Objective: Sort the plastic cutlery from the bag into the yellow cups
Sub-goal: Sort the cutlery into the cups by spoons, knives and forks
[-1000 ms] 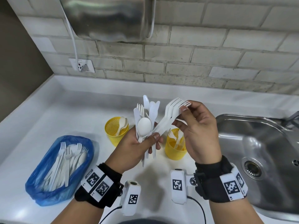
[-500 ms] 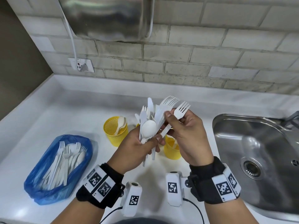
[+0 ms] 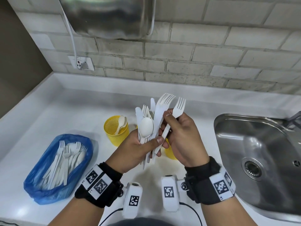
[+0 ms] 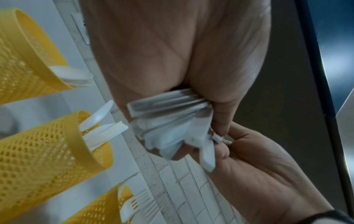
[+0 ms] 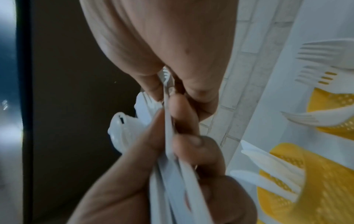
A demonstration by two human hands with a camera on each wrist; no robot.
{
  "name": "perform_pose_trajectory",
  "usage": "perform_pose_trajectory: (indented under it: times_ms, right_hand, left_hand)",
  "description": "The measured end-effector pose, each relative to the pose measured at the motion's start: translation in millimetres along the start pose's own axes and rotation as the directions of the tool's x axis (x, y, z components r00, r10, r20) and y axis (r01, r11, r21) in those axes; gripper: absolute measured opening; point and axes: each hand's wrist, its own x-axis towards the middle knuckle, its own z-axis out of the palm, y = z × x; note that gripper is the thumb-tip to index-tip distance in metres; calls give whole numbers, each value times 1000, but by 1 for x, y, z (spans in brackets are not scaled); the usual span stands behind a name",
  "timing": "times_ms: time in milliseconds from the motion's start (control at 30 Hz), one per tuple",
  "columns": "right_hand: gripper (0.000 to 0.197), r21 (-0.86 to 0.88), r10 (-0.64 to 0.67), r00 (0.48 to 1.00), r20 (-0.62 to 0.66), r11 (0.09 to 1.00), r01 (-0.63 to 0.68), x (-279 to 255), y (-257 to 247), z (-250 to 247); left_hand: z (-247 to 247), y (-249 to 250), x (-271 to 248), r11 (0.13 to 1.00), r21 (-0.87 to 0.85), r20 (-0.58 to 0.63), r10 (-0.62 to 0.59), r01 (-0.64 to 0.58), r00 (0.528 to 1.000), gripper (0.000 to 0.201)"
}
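Note:
My left hand [image 3: 138, 149] grips a bundle of white plastic cutlery [image 3: 147, 126] upright above the counter: forks, knives and a spoon in front. My right hand [image 3: 182, 136] pinches a single white fork [image 3: 173, 121] beside the bundle, tines up. A yellow mesh cup with spoons [image 3: 116, 129] stands left of the hands. A second yellow cup [image 3: 170, 152] shows partly under my right hand. The left wrist view shows three cups: spoons [image 4: 28, 60], knives [image 4: 47, 151], forks [image 4: 101, 212]. The blue bag [image 3: 57, 168] with more cutlery lies at the left.
A steel sink [image 3: 260, 144] sits in the white counter [image 3: 65, 111] at the right. The brick wall behind carries a socket [image 3: 81, 62] with a white cable, and a metal appliance [image 3: 105, 17] hangs above.
My right hand has drawn one fork apart from the fanned bundle and come in close to my left hand. The left hand still grips the bundle.

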Motion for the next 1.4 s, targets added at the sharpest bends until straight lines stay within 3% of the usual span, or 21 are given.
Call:
perform_pose_trajectory:
  times_ms: [100, 267, 433, 600, 733, 800, 867, 933, 1033, 1167, 1300, 1400]
  right_hand:
    - [19, -102, -91, 993, -80, 991, 82, 2, 7, 4]
    - [24, -37, -200, 974, -103, 980, 197, 0, 9, 9]
    - [19, 97, -138, 984, -110, 984, 149, -1, 5, 3]
    - [9, 295, -39, 994, -104, 953, 69, -1, 2, 4]
    - [37, 405, 35, 994, -101, 914, 9, 5, 3, 4]
    - [33, 397, -24, 978, -208, 911, 107, 6, 1, 4]
    - [16, 352, -124, 944, -304, 907, 232, 6, -4, 1]
    - [19, 344, -186, 913, -363, 884, 317, 11, -11, -8]
    - [39, 438, -157, 884, -439, 822, 364, 18, -26, -26]
    - [16, 514, -191, 810, -555, 687, 514, 19, -45, -47]
    - [15, 474, -154, 816, -558, 747, 465, 17, -31, -49]
    - [13, 536, -134, 822, -553, 698, 475, 15, -28, -50]
  left_hand:
    - [-1, 1, 0, 1000, -19, 29, 3, -3, 1000, 12]
    - [-7, 2, -1, 999, -42, 90, -29, 33, 996, 9]
    - [-8, -2, -3, 996, -53, 83, -62, 66, 995, 15]
    - [-10, 2, -5, 997, -63, 63, -37, 41, 997, 7]
    - [-10, 4, -6, 1000, 1, 5, -9, 9, 1000, 6]
    - [-10, 4, -5, 998, 66, -20, 3, -2, 1000, 8]
    - [-10, 3, -5, 993, 121, -21, 5, -2, 1000, 12]
    - [-10, 2, -6, 992, 128, -20, -8, 11, 1000, 17]
    - [-11, 0, -6, 994, 106, -35, 1, 3, 999, 11]
    - [-11, 0, -3, 997, 82, -81, 20, -13, 997, 11]
    - [-8, -3, 0, 995, 100, -88, 33, -24, 996, 10]
    - [-8, -6, -1, 994, 108, -84, 30, -21, 996, 14]
